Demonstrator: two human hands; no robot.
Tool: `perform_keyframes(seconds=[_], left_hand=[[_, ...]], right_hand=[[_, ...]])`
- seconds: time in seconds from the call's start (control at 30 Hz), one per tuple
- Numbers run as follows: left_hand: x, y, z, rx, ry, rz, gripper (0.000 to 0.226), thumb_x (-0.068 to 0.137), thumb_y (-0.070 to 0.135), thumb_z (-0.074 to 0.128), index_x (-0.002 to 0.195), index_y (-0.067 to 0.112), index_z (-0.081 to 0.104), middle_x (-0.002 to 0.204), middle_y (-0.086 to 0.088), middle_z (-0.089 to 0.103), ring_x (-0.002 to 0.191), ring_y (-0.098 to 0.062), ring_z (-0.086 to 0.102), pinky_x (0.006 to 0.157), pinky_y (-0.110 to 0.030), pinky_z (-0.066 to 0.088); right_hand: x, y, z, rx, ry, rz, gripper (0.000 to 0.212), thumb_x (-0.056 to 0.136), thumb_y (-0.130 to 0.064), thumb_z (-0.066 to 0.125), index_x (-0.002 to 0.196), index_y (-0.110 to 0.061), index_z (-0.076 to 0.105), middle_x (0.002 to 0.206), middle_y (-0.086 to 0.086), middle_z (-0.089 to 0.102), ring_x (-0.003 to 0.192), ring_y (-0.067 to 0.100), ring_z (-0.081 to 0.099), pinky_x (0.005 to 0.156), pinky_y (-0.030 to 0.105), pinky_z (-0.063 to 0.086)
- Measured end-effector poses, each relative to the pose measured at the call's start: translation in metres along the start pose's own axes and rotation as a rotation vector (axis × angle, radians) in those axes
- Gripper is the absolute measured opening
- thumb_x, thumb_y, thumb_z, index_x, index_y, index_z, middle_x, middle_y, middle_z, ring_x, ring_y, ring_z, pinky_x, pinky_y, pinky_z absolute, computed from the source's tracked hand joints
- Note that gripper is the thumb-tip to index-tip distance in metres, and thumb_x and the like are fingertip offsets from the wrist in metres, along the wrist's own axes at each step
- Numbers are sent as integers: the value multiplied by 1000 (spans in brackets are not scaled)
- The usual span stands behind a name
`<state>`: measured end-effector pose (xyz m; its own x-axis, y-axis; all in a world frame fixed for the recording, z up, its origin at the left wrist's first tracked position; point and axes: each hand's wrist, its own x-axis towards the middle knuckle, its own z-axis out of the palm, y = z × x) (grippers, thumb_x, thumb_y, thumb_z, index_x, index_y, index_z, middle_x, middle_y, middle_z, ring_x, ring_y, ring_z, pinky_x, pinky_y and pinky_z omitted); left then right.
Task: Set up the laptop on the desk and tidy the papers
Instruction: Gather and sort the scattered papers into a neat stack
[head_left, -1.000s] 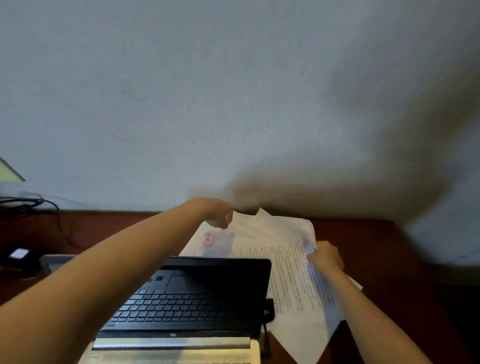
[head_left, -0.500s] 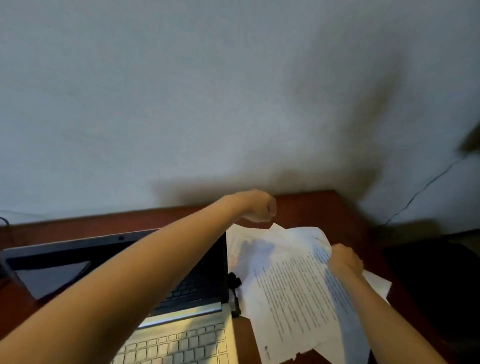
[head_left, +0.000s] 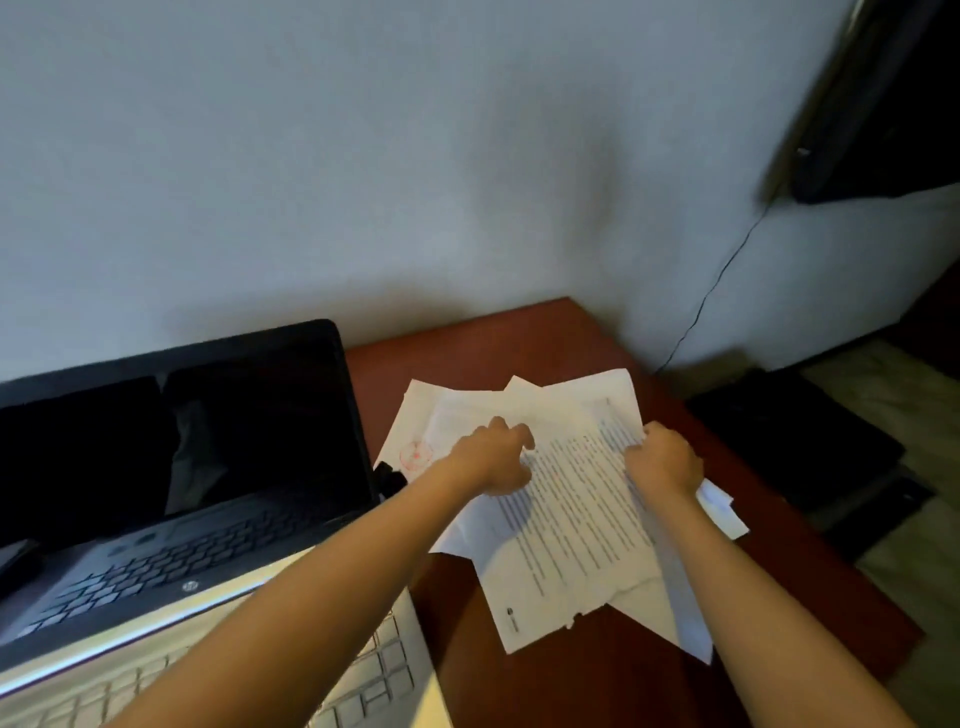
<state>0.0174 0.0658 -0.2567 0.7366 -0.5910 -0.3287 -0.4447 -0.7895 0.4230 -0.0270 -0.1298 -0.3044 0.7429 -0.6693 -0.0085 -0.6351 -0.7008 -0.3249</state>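
The papers (head_left: 571, 545) lie in a loose, fanned pile on the right half of the reddish-brown desk (head_left: 524, 338), just beside the open laptop (head_left: 208, 493). The top sheet is printed, and its long axis runs from the near edge of the desk away towards the wall, with the far end leaning a little to the right. Its lines of text run across that axis. The sheets under it are skewed at other angles. One with a red stamp (head_left: 415, 454) pokes out on the left towards the laptop, and another sticks out at the near right.

Both hands are down on the pile and set apart, with the printed sheet between them. I see the left hand (head_left: 493, 460) on the upper left part of the pile with its fingers bent. I cannot tell whether it pinches a sheet or only presses. The right hand (head_left: 662, 460) has its fingers curled round the right edge of the papers, which crumple below its wrist.

The laptop's long axis runs left to right along the wall. Its dark screen stands up facing me, and the pale keyboard is towards me. A small black object (head_left: 387, 475) sits at its right edge. A thin cable (head_left: 711, 291) hangs down the wall beyond the desk corner.
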Motion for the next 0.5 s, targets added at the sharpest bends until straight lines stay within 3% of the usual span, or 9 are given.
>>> perform_keyframes(seconds=[0.2, 0.37, 0.5], left_hand=[[-5, -10, 36, -1, 107, 6, 45, 94, 27, 50, 137, 22, 38, 143, -7, 33, 127, -27, 37, 106, -40, 36], [-18, -16, 53, -7, 190, 22, 46, 94, 29, 50, 138, 23, 36, 146, -8, 28, 129, -28, 35, 106, -40, 33], [-40, -16, 70, 22, 284, 49, 46, 95, 29, 48, 138, 22, 35, 149, -9, 24, 133, -30, 31, 108, -42, 28]], right_hand=[[-8, 14, 11, 127, 145, -27, 25, 90, -21, 57, 111, -11, 48, 111, 12, 60, 99, 32, 59, 87, 45, 49], [-20, 26, 13, -52, 248, -66, 28, 99, -26, 41, 112, -7, 57, 114, 16, 58, 106, 32, 55, 89, 41, 42], [-32, 40, 2, 0, 414, -81, 31, 98, -24, 41, 104, -4, 63, 111, 17, 60, 107, 34, 53, 95, 43, 37]])
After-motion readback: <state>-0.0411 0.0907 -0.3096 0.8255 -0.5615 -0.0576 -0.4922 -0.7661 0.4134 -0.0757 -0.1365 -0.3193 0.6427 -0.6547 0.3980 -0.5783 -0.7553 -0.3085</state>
